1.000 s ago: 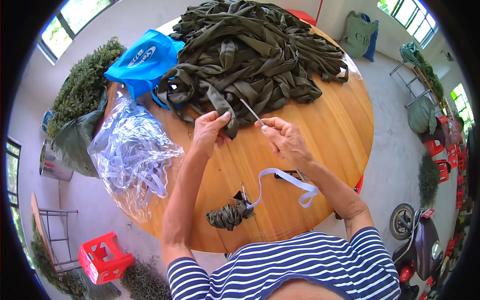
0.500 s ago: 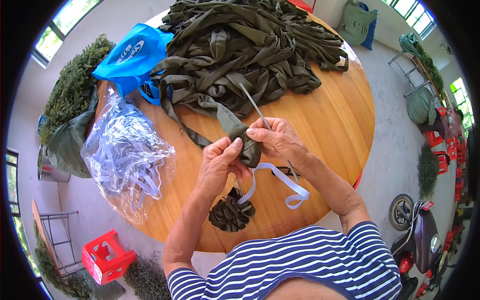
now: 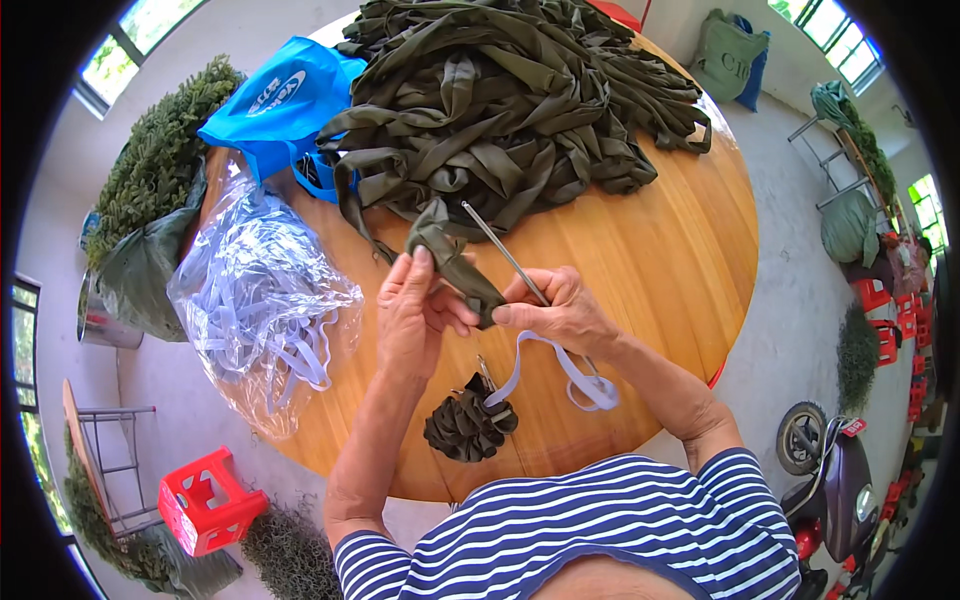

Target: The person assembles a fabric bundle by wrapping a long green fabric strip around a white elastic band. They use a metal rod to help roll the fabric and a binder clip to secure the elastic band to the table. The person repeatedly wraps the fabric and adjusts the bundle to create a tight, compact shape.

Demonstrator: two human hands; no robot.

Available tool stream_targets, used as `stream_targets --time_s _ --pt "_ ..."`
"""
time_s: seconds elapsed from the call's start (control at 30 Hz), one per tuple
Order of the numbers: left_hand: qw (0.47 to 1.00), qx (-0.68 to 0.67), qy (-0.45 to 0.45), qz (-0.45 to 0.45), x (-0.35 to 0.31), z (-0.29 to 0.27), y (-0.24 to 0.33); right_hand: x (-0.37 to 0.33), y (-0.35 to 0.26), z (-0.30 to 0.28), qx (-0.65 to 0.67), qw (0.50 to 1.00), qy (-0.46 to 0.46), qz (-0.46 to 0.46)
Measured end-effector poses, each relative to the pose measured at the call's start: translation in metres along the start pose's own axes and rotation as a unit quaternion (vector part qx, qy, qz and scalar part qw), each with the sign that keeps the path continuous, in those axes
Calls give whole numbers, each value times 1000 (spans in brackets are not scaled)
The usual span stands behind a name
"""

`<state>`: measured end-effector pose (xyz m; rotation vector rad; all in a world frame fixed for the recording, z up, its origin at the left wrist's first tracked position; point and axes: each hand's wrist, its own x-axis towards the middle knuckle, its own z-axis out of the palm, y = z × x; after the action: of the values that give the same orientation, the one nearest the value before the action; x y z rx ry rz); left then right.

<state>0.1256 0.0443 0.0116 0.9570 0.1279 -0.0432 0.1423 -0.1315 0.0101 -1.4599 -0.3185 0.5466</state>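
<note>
A folded olive-green fabric strip (image 3: 447, 258) is held between both hands above the wooden table. My left hand (image 3: 408, 315) grips it with thumb and fingers, fairly loosely. My right hand (image 3: 562, 308) is closed, pinching the strip's lower end while a thin metal rod (image 3: 500, 246) lies across its palm. The rod slants from beyond the hands back beneath the right wrist. Below them, a gathered dark green fabric bunch (image 3: 464, 420) rests on the table, with a metal pin (image 3: 485, 370) beside it. From the bunch, a white elastic band (image 3: 522, 356) loops toward my right wrist.
A large heap of olive strips (image 3: 500, 110) covers the table's far side. Left of it are a blue bag (image 3: 280, 100) and a clear plastic bag of white bands (image 3: 262, 300). A red stool (image 3: 210, 502) stands on the floor at lower left, a scooter (image 3: 850, 490) at lower right.
The strip has come away from the heap and is now folded shorter between my hands. My left hand has turned and loosened, my right hand has shifted slightly nearer with the rod.
</note>
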Motion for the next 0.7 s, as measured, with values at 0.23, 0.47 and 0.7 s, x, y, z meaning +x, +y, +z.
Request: stream_targets --time_s 0.23,0.47,0.7 --pt "999 29 -6 -30 -1 -1 7 -6 -12 -11 65 994 -52 64" --pt "991 107 -71 -43 -7 6 6 -3 -9 -7 -21 999 8 26" --pt "985 153 -82 -21 -11 9 -1 -2 -6 -8 -63 996 55 -20"
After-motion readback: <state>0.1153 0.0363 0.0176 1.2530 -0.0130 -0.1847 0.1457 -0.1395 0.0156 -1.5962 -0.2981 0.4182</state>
